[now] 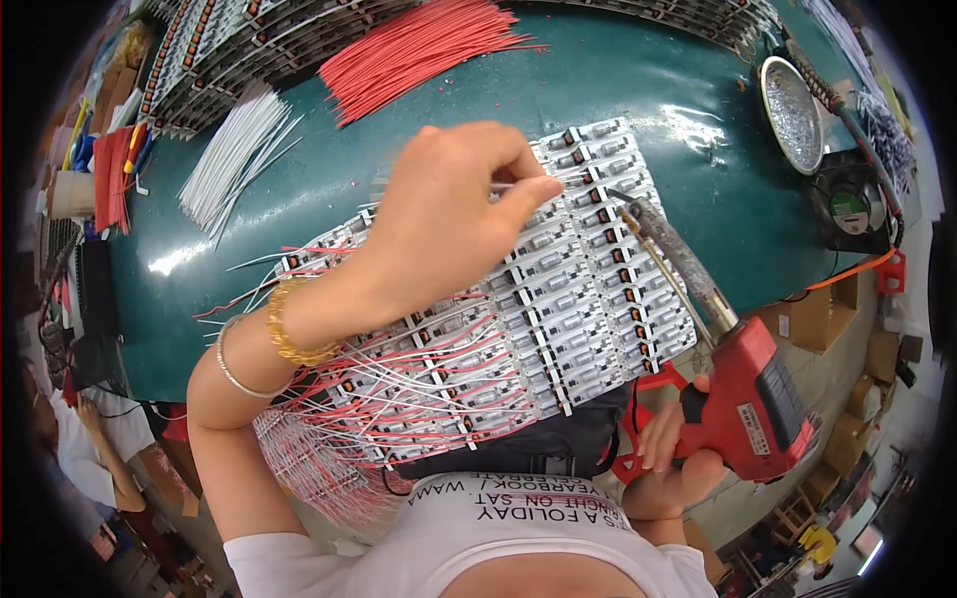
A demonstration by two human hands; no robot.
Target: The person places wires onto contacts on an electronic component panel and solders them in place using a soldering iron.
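Bright, sharp centre — glare, bent edges

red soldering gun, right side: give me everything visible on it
The soldering gun has a red plastic pistol-style body with a dark panel on its upper face and a long, discoloured metal barrel. The right hand grips its handle from below. The barrel slants up-left, its tip at the white circuit-board panel, close to the left hand fingertips. A thin wire runs along the barrel.

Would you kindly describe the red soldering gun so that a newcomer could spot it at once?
Start at the green table and the white panel of small circuit boards on it. At the panel's right edge, the right hand grips the red soldering gun, the only pistol-shaped tool, its metal tip over the boards.
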